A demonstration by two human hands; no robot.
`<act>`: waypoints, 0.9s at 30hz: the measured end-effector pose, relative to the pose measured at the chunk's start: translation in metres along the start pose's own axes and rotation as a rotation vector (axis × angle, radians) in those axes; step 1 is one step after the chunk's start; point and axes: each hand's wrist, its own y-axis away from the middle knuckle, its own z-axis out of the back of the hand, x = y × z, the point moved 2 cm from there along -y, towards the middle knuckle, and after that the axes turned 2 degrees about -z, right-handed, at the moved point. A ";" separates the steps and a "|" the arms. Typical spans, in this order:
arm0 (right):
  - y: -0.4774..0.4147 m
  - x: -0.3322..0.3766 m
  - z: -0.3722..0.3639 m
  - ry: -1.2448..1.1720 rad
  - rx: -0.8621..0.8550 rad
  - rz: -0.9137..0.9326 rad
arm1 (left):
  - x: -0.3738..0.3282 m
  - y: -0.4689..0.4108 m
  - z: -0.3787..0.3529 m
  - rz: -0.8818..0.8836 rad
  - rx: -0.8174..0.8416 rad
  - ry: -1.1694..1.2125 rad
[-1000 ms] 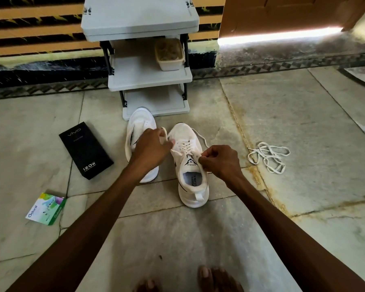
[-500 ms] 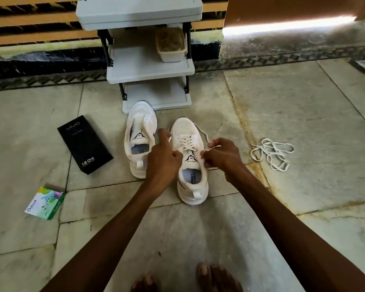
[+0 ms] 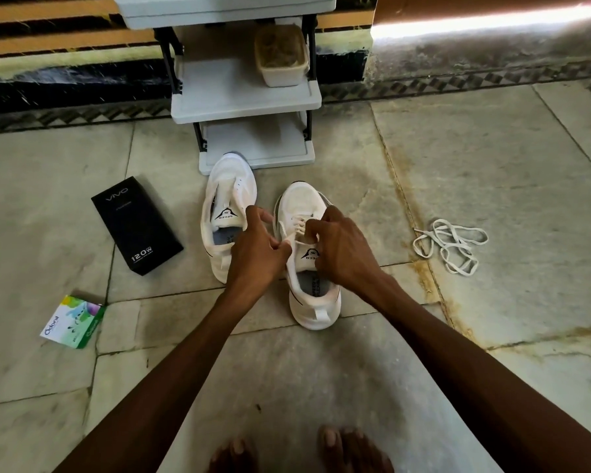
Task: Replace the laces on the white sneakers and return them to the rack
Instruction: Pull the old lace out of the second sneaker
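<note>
Two white sneakers stand on the stone floor in front of a grey shoe rack [image 3: 246, 104]. The left sneaker [image 3: 227, 196] has no lace in its eyelets. The right sneaker [image 3: 313, 291] carries a white lace [image 3: 299, 225] through its upper eyelets. My left hand [image 3: 256, 254] pinches one end of that lace beside the tongue. My right hand [image 3: 342, 250] sits over the tongue with its fingers curled on the lace. A loose white lace [image 3: 451, 245] lies coiled on the floor to the right.
A black phone box [image 3: 137, 225] lies left of the sneakers, and a small green and white packet [image 3: 72, 320] lies nearer me on the left. A beige tub [image 3: 282, 59] sits on the rack's middle shelf. My bare toes [image 3: 301, 448] show at the bottom edge.
Both hands have drawn closer together over the right sneaker's tongue, working the lace. The left hand has moved off the left sneaker, which now shows fully.
</note>
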 end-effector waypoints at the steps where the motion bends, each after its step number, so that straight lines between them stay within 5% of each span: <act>1: -0.003 -0.006 0.002 -0.156 0.023 -0.101 | 0.002 0.000 0.000 0.025 -0.004 0.032; 5: -0.001 -0.027 0.011 -0.873 0.127 -0.482 | 0.001 0.004 -0.002 0.005 -0.032 0.018; 7: 0.000 -0.025 0.015 -0.735 0.064 -0.420 | -0.001 0.005 -0.003 -0.042 -0.029 -0.025; 11: -0.004 -0.002 0.013 -0.081 -0.027 -0.051 | 0.004 0.001 0.001 -0.018 0.044 0.044; 15: -0.003 0.005 -0.006 0.035 -0.105 0.031 | 0.005 -0.002 0.002 -0.038 0.058 0.024; 18: -0.006 0.001 -0.005 -0.287 -0.226 -0.069 | 0.008 -0.003 0.003 -0.032 0.078 0.065; 22: -0.011 -0.023 0.021 -1.029 -0.437 -0.529 | 0.010 -0.003 0.004 -0.037 0.074 0.079; 25: -0.018 -0.036 0.028 -1.721 -0.318 -0.751 | 0.009 -0.003 0.002 -0.045 0.069 0.069; 27: -0.022 -0.034 0.021 -1.846 -0.206 -0.689 | 0.009 -0.003 0.001 -0.063 0.059 0.032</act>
